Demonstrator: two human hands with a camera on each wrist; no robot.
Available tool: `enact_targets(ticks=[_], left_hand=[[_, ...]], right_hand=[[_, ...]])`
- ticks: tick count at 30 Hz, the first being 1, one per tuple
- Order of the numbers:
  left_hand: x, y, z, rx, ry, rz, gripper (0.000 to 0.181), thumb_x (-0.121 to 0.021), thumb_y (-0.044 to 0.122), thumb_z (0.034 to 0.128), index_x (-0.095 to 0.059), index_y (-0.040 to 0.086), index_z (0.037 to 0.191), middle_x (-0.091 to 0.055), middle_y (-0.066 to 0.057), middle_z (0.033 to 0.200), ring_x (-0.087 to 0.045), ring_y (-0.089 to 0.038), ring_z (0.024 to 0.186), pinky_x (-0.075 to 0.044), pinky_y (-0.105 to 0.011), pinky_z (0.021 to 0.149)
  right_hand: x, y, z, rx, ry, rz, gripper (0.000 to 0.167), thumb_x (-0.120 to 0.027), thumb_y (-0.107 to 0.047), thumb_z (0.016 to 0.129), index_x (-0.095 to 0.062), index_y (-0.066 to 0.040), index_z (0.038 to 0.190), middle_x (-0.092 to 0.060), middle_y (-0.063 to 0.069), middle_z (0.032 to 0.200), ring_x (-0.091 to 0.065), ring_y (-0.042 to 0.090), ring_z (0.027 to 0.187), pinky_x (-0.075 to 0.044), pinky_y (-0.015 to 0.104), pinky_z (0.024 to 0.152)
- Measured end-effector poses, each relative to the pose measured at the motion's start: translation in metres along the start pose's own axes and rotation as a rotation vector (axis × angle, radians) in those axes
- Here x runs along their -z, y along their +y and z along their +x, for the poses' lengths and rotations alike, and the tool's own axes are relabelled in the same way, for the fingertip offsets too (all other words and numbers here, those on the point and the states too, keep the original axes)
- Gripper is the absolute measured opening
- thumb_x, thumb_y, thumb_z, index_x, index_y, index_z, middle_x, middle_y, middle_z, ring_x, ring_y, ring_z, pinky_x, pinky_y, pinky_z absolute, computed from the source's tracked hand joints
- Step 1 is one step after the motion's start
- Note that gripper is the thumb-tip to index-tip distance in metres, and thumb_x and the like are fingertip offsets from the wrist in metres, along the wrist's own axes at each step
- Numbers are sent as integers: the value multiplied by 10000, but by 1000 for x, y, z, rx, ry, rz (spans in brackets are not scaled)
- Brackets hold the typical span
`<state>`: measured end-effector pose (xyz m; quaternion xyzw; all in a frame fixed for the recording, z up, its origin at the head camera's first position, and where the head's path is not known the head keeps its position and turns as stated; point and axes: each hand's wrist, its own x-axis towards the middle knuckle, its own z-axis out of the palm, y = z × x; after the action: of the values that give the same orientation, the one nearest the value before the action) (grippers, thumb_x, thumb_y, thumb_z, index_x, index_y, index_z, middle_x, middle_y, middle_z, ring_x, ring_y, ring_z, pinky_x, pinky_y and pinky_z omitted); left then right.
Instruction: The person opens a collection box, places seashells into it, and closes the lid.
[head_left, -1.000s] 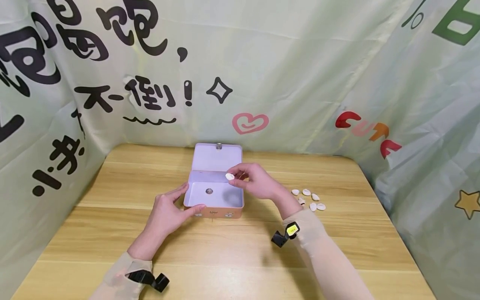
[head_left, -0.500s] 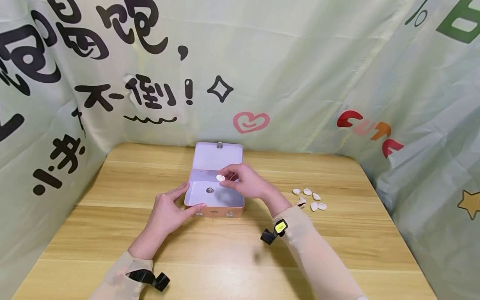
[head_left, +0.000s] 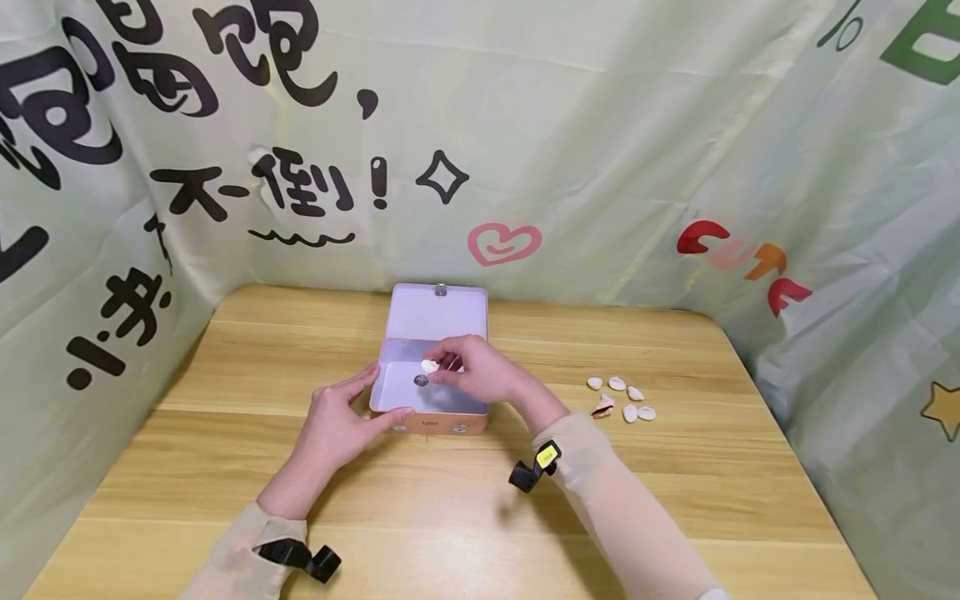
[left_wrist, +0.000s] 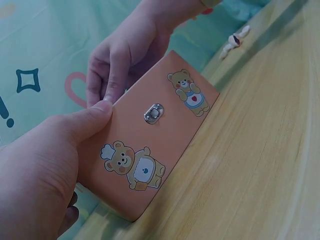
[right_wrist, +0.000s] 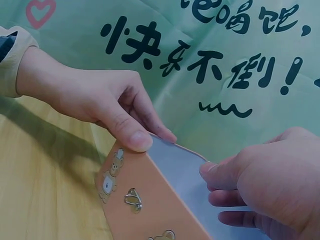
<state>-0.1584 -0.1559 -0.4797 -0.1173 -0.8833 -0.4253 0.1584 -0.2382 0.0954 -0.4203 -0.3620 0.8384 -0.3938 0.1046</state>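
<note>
An orange tin box (head_left: 431, 423) with a lilac inside stands on the table with its lid (head_left: 438, 312) swung back. My left hand (head_left: 337, 423) grips its left side, thumb on the front rim. In the left wrist view, bear pictures and a metal catch (left_wrist: 154, 113) show on the box's front. Over the box, my right hand (head_left: 483, 371) pinches a small white seashell (head_left: 429, 367) between thumb and fingers. A dark, ridged round shell (head_left: 421, 381) lies on the box floor, just below the white one. In the right wrist view my fingers hide the held shell.
Several white shells (head_left: 635, 393) lie loosely grouped on the wooden table (head_left: 420, 517) to the right of the box. Among them is a larger one with a dark red opening (head_left: 603, 407). A printed cloth (head_left: 600, 150) hangs behind and at both sides.
My right hand has moved left and slightly down over the box, carrying the white seashell towards the dark one. The left hand keeps its grip on the box.
</note>
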Motion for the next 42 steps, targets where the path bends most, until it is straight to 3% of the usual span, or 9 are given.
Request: enact_targets(ticks=[6,12,16,21,32,38,42], left_hand=[[-1,2,2,-11,-2,-3,884,-971,482,750,-654,-51,1379,-646,-130,1394,-660,-308,1200,-562,-435,803],[-2,3,3,-10,1,-7,861,-987,429,747,-657,-67,1369,-654,-145,1384,-681,-298,1150,-559,-417,777],[-1,4,3,-12,2,-13,860,-991,417,745,-655,-74,1365,-654,-153,1381,-674,-306,1173,-574,-431,799],[-1,5,2,-8,-5,-12,864,-987,424,748,-650,-66,1374,-647,-142,1389,-612,-349,1279,-583,-505,932],[0,1,0,30,-23,-20,956,-924,597,749,-635,-36,1405,-630,-127,1414,-595,-354,1307,-557,-532,1004],[1,1,-1,38,-26,-28,947,-942,562,747,-632,-48,1402,-626,-138,1416,-593,-354,1307,-575,-495,944],[0,1,-1,44,-28,-32,963,-938,579,738,-633,-52,1399,-628,-134,1415,-589,-354,1311,-565,-502,984]], right_hand=[[-3,0,1,4,-5,-12,183,-776,-50,974,-761,-27,1155,-731,14,968,-655,156,864,-564,268,801],[-3,0,2,-14,-21,-25,189,-779,-75,978,-754,-32,1161,-716,12,947,-662,185,877,-561,261,786],[-2,0,1,-24,-31,-32,261,-773,-94,986,-730,22,1215,-742,98,1083,-682,216,982,-574,303,869],[2,0,-3,-32,-22,-39,337,-773,-95,986,-700,45,1283,-722,161,1228,-677,282,1110,-568,435,981],[16,-3,-21,1,43,-42,317,-781,-93,978,-715,33,1261,-728,133,1204,-682,277,1087,-563,474,992],[31,-2,-38,19,104,9,297,-777,-44,968,-711,65,1237,-723,202,1203,-695,320,1061,-565,526,976],[42,1,-52,5,138,22,288,-767,-28,968,-712,71,1233,-723,217,1211,-698,350,1071,-557,553,982]])
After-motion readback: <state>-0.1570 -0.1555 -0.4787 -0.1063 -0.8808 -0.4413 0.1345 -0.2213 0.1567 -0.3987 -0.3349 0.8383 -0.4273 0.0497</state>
